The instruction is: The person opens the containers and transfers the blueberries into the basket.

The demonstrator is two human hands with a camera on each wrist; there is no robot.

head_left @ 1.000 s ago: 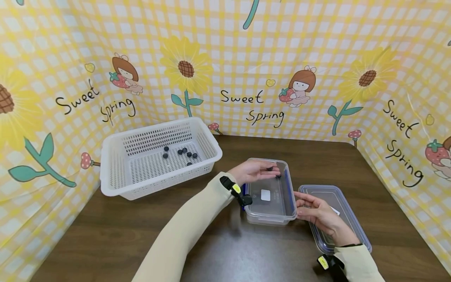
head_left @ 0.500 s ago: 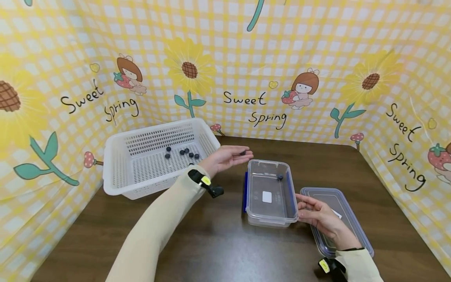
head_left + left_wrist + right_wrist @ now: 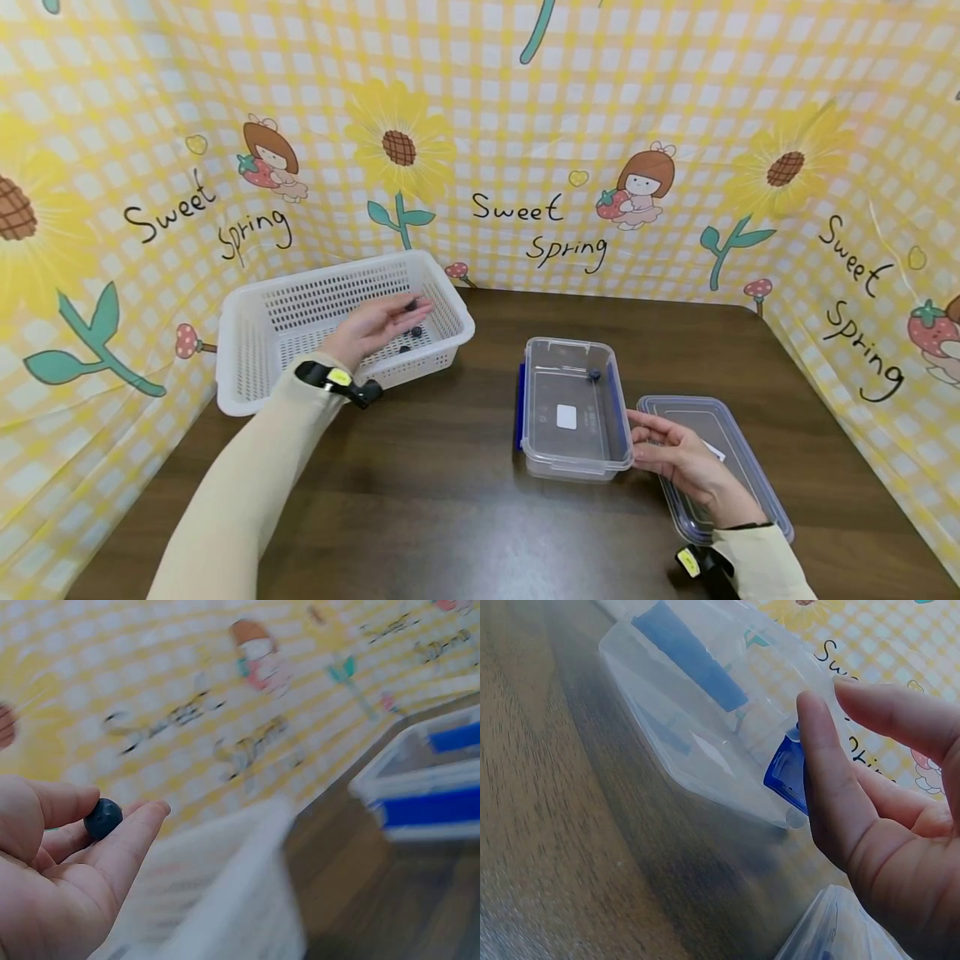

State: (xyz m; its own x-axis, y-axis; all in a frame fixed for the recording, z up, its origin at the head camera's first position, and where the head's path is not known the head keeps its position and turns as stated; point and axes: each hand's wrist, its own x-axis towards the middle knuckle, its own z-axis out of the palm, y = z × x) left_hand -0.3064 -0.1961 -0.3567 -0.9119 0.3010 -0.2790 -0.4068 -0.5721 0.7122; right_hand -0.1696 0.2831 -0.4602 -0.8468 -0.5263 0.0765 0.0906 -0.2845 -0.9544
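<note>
My left hand (image 3: 392, 314) hovers over the right end of a white slotted basket (image 3: 247, 392). It pinches a dark blueberry (image 3: 103, 818) between thumb and fingers, also visible at the fingertips in the head view. Several more berries (image 3: 416, 332) lie on the basket floor, partly hidden by the hand. A clear plastic container (image 3: 573, 442) with blue clips stands at mid-table with one berry (image 3: 594, 375) at its far end. My right hand (image 3: 660, 446) lies with straight fingers against the container's right wall (image 3: 697, 727).
A clear lid (image 3: 738, 454) lies flat to the right of the container, partly under my right wrist. A yellow checked sunflower backdrop (image 3: 525, 167) walls the brown table (image 3: 450, 517) on three sides.
My left hand lifted a berry out of the clear container and carried it left to above the basket. The right hand stayed beside the container.
</note>
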